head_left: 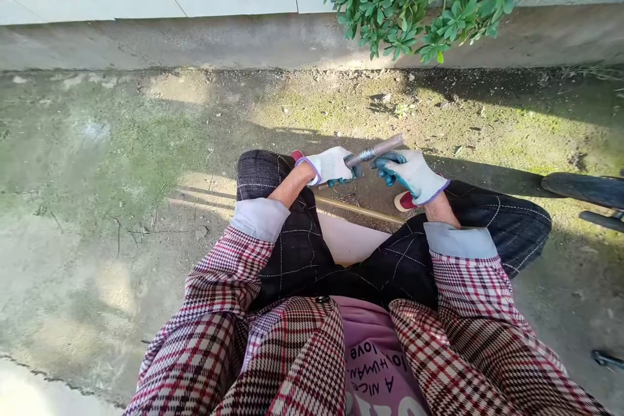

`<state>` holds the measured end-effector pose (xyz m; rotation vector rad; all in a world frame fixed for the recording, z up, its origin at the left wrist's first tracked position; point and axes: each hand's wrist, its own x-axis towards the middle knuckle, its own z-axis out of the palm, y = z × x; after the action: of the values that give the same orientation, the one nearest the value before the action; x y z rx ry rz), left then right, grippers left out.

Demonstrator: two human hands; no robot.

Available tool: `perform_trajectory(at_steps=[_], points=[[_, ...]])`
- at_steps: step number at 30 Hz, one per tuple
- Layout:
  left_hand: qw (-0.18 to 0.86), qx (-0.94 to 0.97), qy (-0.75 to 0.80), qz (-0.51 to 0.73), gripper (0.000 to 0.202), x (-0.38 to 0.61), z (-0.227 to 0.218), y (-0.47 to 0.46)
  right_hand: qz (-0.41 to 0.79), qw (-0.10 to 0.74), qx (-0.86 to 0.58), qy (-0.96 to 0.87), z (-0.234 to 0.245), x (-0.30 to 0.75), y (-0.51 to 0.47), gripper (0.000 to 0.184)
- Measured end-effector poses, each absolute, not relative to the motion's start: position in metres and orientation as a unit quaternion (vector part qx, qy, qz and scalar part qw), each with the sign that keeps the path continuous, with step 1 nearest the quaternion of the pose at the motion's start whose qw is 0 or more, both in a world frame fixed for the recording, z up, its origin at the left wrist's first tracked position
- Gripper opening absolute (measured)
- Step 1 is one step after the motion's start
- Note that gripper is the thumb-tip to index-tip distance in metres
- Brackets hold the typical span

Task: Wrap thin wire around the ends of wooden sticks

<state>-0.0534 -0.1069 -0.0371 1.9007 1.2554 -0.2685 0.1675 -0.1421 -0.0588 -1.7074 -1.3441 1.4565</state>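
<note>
Short metal pipe (375,151), mid-frame above the lap, long axis slanting up to the right. Left hand (331,166) is closed around its lower end, blue-coated fingers (354,173) curled shut; right hand (408,175) grips nearer the upper end. Dark checked trousers (507,221) lie below.

A short grey metal pipe (376,151), dull at its upper right end, with a bright, ribbed, thread-like stretch along its middle, slants upward to the right; its lower left end is hidden from view.
</note>
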Motion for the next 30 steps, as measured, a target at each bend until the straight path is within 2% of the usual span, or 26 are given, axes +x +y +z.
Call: perform_trajectory(at_steps=[3,7,9,13,20,25,30], points=[[0.395,0.763,0.504,-0.085,0.038,-0.051,-0.049,-0.097,0.529,0.245,-0.608,-0.539,-0.062,0.164,-0.142,0.012],[0.239,0.781,0.567,-0.112,0.033,-0.053,-0.066,-0.091,0.494,0.205,-0.605,-0.590,-0.069,0.164,-0.142,0.017],[0.207,0.784,0.567,-0.144,0.034,-0.054,-0.070,-0.092,0.469,0.189,-0.610,-0.610,-0.070,0.166,-0.142,0.018],[0.205,0.804,0.515,-0.213,0.037,-0.054,-0.070,-0.098,0.416,0.169,-0.615,-0.649,-0.067,0.173,-0.140,0.018],[0.231,0.845,0.422,-0.234,0.036,-0.049,-0.058,-0.109,0.377,0.165,-0.637,-0.652,-0.073,0.182,-0.133,0.014],[0.256,0.867,0.369,-0.217,0.036,-0.051,-0.059,-0.109,0.414,0.165,-0.630,-0.636,-0.084,0.185,-0.128,0.014],[0.294,0.863,0.366,-0.187,0.033,-0.057,-0.057,-0.106,0.490,0.208,-0.607,-0.591,-0.085,0.189,-0.126,0.011]])
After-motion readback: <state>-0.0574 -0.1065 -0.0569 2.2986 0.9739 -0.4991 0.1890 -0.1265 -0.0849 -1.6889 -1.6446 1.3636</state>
